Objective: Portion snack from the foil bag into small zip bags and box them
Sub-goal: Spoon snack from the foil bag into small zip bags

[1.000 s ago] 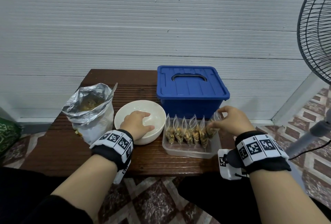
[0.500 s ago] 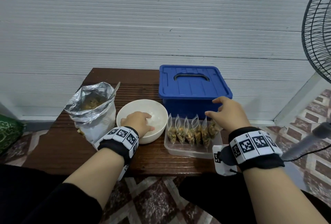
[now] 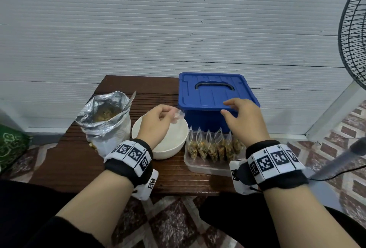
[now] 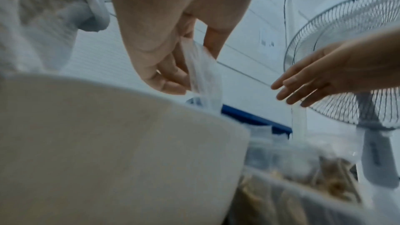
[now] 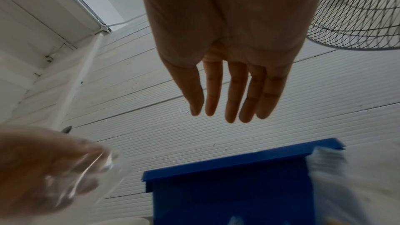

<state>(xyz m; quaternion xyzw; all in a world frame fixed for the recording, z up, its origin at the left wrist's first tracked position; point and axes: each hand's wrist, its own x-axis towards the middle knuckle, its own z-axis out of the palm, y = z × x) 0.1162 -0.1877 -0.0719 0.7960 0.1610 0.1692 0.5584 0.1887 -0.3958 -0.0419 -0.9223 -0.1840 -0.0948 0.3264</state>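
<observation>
Far left on the desk (image 3: 59, 160) sits the foil bag (image 3: 107, 127), top open, snack showing inside, w/ a spoon handle (image 3: 132, 97) sticking out at its right rim. Just right of it is the white bowl (image 3: 174, 144), touching or nearly touching the foil bag. My left hand (image 3: 158, 123) is above the bowl, thumb & fingers pinching an empty clear zip bag (image 3: 177, 116) by its top; in the left wrist view the bag (image 4: 205, 78) hangs down from that grip toward the bowl rim (image 4: 129, 91). Right of the bowl is a clear tray (image 3: 206, 166) w/ filled zip bags (image 3: 213, 144) standing upright in a row, snack in their lower halves. Behind the tray is the blue box (image 3: 210, 97), lid on, handle flat. My right hand (image 3: 243, 121) is in the air above the tray's back edge, in front of the box, approx level w/ the lid; fingers (image 5: 233, 91) straight, slightly spread, gripping nothing. Can't tell if the fingertips touch the lid. Far right, a fan (image 3: 352, 35) stands off the desk.
</observation>
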